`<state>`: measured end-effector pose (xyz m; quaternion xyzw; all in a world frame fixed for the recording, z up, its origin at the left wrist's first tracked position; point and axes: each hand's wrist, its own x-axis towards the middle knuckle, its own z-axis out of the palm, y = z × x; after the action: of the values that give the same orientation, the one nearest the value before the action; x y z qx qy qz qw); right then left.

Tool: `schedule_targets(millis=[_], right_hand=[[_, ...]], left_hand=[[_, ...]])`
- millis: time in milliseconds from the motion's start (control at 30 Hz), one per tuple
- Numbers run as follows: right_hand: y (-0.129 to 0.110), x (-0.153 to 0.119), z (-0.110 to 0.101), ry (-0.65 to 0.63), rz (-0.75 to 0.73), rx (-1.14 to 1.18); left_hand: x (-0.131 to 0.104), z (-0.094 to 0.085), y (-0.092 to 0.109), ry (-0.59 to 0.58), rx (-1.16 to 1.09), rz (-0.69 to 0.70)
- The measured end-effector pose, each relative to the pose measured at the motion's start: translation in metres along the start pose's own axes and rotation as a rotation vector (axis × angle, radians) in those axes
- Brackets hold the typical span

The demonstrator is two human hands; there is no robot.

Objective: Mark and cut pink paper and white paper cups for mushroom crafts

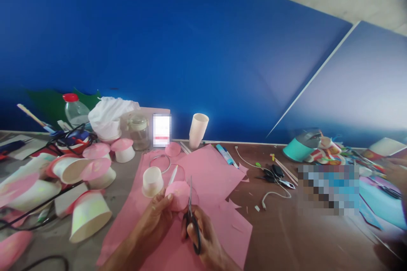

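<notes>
Between thumb and fingers, my left hand (160,211) pinches a round pink paper disc (177,194) by its left edge. My right hand (203,230) grips black-handled scissors (190,209), its fingers through the handles. The blades point away from me and lie against the right edge of the disc. Beneath both hands lie large pink paper sheets (210,173) with cut edges. A white paper cup (152,181) stands just beyond my left hand. A white pen-like stick (173,175) rests on the pink paper behind the disc.
At left are several paper cups with pink discs (97,169) and black cables. A glass jar (139,131), a bright screen (162,130) and stacked cups (198,129) stand along the blue wall. Right are a white cable (280,194), a teal container (299,148) and another person's hand (396,169).
</notes>
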<state>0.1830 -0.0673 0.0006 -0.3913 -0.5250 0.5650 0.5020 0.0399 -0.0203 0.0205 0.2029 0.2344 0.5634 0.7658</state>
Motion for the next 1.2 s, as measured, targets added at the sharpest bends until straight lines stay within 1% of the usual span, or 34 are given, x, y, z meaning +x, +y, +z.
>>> schedule_targets(millis=[100,167,233,367,433,633,800,900,967,1067,1133,1200], right_hand=[[-0.003,0.000,0.002,-0.006,0.025,0.014],[-0.006,0.001,0.004,0.000,0.025,0.032],[-0.010,0.002,0.006,0.018,0.028,0.056],[-0.013,0.002,0.009,0.028,0.067,0.074],[-0.013,0.002,0.009,0.029,0.075,0.071],[-0.011,0.001,0.011,0.054,0.109,0.115],[0.000,0.000,0.012,0.061,0.135,0.138],[0.005,0.000,0.013,0.097,0.149,0.165],[0.005,0.000,0.014,0.118,0.165,0.178],[0.001,0.000,0.014,0.111,0.214,0.173],[0.002,0.000,0.014,0.105,0.230,0.183],[0.006,-0.001,0.014,0.121,0.208,0.209]], left_hand=[[0.000,0.002,0.000,-0.035,0.007,-0.007],[0.000,0.004,0.001,-0.020,0.006,-0.002],[0.000,0.007,0.002,0.031,-0.012,0.006],[-0.001,0.013,0.006,0.190,-0.074,0.006],[-0.001,0.014,0.007,0.229,-0.079,0.004],[0.002,0.007,0.005,0.198,-0.084,0.021],[0.003,-0.004,0.001,0.156,-0.044,0.052],[0.004,-0.008,0.001,0.148,-0.034,0.069],[0.005,-0.009,0.002,0.135,-0.026,0.066],[0.007,-0.011,0.002,0.107,-0.025,0.062],[0.008,-0.012,0.002,0.120,-0.026,0.058],[0.010,-0.014,0.002,0.154,-0.032,0.062]])
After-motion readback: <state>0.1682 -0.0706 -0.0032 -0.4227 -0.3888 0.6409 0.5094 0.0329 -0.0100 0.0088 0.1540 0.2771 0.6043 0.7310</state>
